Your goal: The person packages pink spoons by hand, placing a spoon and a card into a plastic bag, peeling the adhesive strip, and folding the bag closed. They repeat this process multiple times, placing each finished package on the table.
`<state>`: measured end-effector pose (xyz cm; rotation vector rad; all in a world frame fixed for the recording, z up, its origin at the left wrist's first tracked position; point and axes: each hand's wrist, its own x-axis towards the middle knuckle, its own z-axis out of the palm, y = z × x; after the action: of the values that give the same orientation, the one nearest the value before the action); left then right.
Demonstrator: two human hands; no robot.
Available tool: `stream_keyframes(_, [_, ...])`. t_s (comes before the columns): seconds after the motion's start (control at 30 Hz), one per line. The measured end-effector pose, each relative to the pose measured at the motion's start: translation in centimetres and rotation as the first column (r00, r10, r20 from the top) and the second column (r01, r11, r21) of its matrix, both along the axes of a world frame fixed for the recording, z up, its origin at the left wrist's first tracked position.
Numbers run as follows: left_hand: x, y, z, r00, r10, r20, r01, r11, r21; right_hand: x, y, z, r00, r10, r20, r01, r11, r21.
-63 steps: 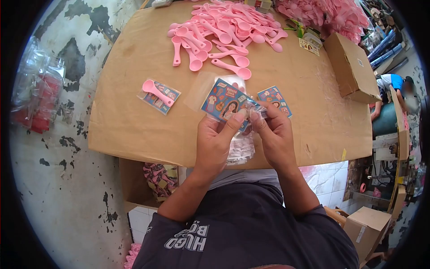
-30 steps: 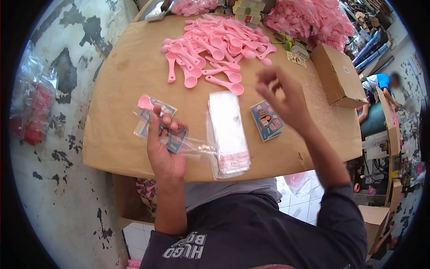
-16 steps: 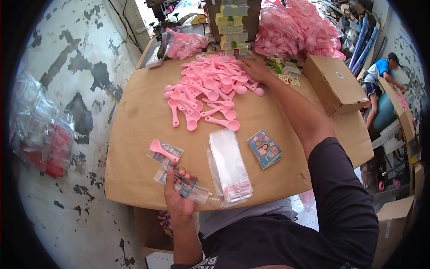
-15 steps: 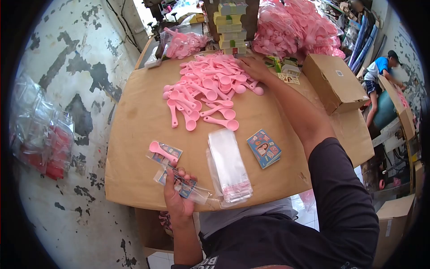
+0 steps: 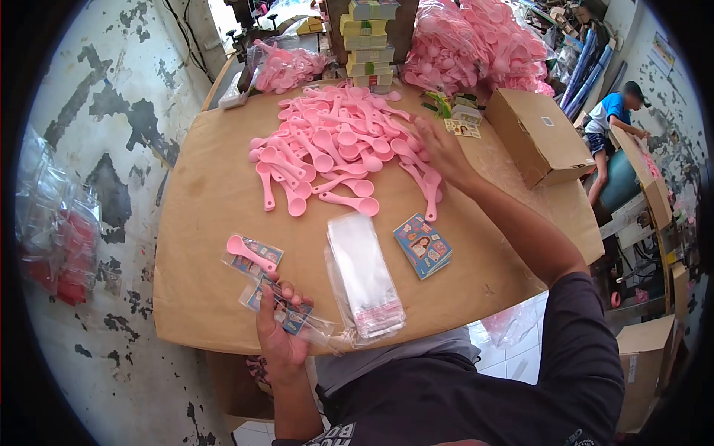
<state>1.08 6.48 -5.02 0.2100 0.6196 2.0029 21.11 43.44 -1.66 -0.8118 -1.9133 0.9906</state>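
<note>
My left hand (image 5: pixel 282 331) is closed on a clear plastic bag with a blue printed card (image 5: pixel 292 316) inside, at the table's front left. Just beyond it lies another bagged card (image 5: pixel 260 255) with a pink measuring spoon (image 5: pixel 251 253) resting on top. My right hand (image 5: pixel 445 152) has its fingers stretched out along the right side of a heap of pink measuring spoons (image 5: pixel 335 134), touching the edge spoons. A stack of clear plastic bags (image 5: pixel 364 271) lies at the front middle. To its right sits a small pile of blue printed cards (image 5: pixel 422 245).
A cardboard box (image 5: pixel 539 137) stands at the table's right edge. At the back are stacked card bundles (image 5: pixel 368 44) and large bags of pink spoons (image 5: pixel 476 48). A smaller spoon bag (image 5: pixel 286 67) is at the back left. Another person (image 5: pixel 613 123) works at far right.
My right hand has moved from the back of the heap toward me and right, and some spoons have shifted along its right edge. The view has shifted slightly; my left hand keeps its hold.
</note>
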Motion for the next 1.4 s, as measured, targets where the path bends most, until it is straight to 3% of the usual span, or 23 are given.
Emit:
stream_keyframes(0.13, [0.1,-0.1,0.1,1.0,-0.004,-0.002,0.004,1.0,-0.004,2.5,3.9,0.7,0.998,0.002,0.061,-0.008,0.995,0.097])
stream_keyframes(0.2, [0.0,-0.2,0.0,1.0,-0.007,0.004,0.007,1.0,0.006,3.2,4.8,0.6,0.952,-0.067,0.3,0.016,0.986,0.168])
stream_keyframes(0.23, [0.0,-0.3,0.0,1.0,-0.005,0.014,0.005,1.0,0.013,3.0,3.4,1.8,0.951,-0.066,0.302,0.015,0.985,0.169])
stream_keyframes(0.3, [0.0,-0.4,-0.1,1.0,0.004,0.02,-0.004,1.0,0.016,3.3,-0.6,4.4,0.85,-0.17,0.499,0.042,0.965,0.257])
stream_keyframes(0.33, [0.1,-0.5,-0.2,1.0,0.011,0.022,-0.012,1.0,0.02,3.2,-2.7,5.8,0.846,-0.168,0.506,0.041,0.967,0.252])
stream_keyframes(0.4, [0.2,-0.4,-0.3,0.999,0.038,0.039,-0.039,0.998,0.042,3.2,-6.0,7.4,0.52,-0.208,0.828,0.036,0.974,0.222])
stream_keyframes(0.47, [0.4,-0.1,-0.2,0.997,0.057,0.051,-0.06,0.996,0.065,4.1,-7.6,6.2,0.494,-0.151,0.857,-0.025,0.982,0.187])
stream_keyframes(0.53, [1.0,0.3,0.2,0.965,0.259,-0.03,-0.257,0.964,0.065,4.9,-8.3,5.1,0.469,-0.094,0.878,-0.086,0.985,0.152])
stream_keyframes(0.6, [1.4,0.9,1.7,0.946,0.317,-0.064,-0.311,0.947,0.083,5.7,-8.4,3.6,0.73,-0.028,0.683,0.037,0.999,0.002])
stream_keyframes(0.67, [1.6,1.8,3.4,0.916,0.389,-0.101,-0.382,0.92,0.083,6.9,-7.5,1.8,0.776,-0.068,0.627,0.022,0.997,0.08])
stream_keyframes(0.73, [1.2,2.5,4.6,0.925,0.374,-0.074,-0.341,0.899,0.276,7.6,-7.1,0.3,0.827,-0.171,0.536,0.059,0.974,0.22])
stream_keyframes(0.77, [1.1,3.0,5.2,0.922,0.38,-0.071,-0.346,0.892,0.29,7.6,-7.3,0.2,0.833,-0.233,0.502,0.098,0.955,0.28])
stream_keyframes(0.87, [0.8,3.7,6.0,0.902,0.419,-0.102,-0.372,0.875,0.309,7.3,-10.6,2.6,0.902,-0.143,0.407,0.046,0.97,0.238])
stream_keyframes(0.93, [1.0,4.0,6.1,0.896,0.427,-0.121,-0.366,0.866,0.341,7.6,-14.7,4.0,0.966,0.093,0.243,-0.064,0.99,-0.122])
stream_keyframes(1.0, [1.3,4.3,6.0,0.914,0.398,-0.075,-0.352,0.872,0.34,6.9,-19.4,4.9,0.977,0.197,0.086,-0.143,0.892,-0.43])
stream_keyframes(1.1, [1.8,5.0,5.6,0.929,0.363,-0.072,-0.319,0.885,0.338,6.5,-23.2,4.1,0.936,0.351,0.01,-0.282,0.769,-0.574])
stream_keyframes(1.23, [2.7,5.4,5.1,0.944,0.291,-0.154,-0.229,0.915,0.331,4.3,-24.9,3.8,0.887,0.459,-0.053,-0.413,0.736,-0.536])
stream_keyframes(1.37, [3.5,5.3,5.0,0.949,0.217,-0.23,-0.137,0.937,0.32,3.1,-24.9,3.9,0.893,0.448,-0.043,-0.387,0.715,-0.583])
stream_keyframes(1.4, [3.6,5.2,5.0,0.953,0.196,-0.233,-0.113,0.938,0.327,2.9,-24.9,3.5,0.893,0.436,-0.111,-0.417,0.71,-0.568])
